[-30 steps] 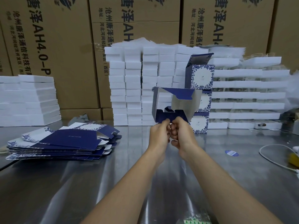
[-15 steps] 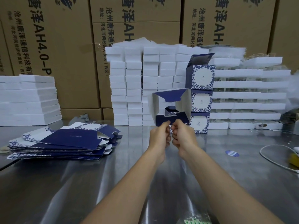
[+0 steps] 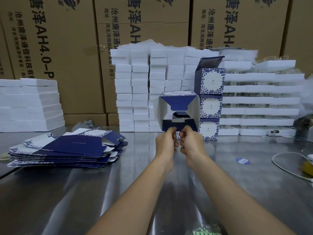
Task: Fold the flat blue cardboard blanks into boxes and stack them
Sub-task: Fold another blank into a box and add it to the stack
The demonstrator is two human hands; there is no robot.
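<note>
Head view, the only one given: a half-formed blue box (image 3: 177,111) is held up above the worktop (image 3: 118,184), just past centre towards 12 o'clock, with its open end turned to the camera. Its walls are already squared up. One blue flap is seen folded down from the top edge, a smaller one sits deeper inside, and the lower flap is pinched along its near edge by both hands. The left hand (image 3: 166,141) and the right hand (image 3: 190,141) are closed on that flap, knuckles nearly touching.

At 1 o'clock, just behind the held box, a stack of finished boxes (image 3: 210,107) is seen, three high; the top one's lid flap stands open. At 9 o'clock a thick pile of flat blanks (image 3: 67,150) lies on the worktop, well apart from the hands.

Piles of white foam trays (image 3: 140,90) are ranged along the back, with brown cartons (image 3: 67,48) behind them. A white cable (image 3: 284,165) and a round blue sticker (image 3: 243,161) lie at 3 o'clock.

The task is judged to be at an early stage: three boxes are stacked, a fourth is being closed at one end, and many blanks are left. The flaps of the held box have yet to be tucked shut before it can be added to the stack.
</note>
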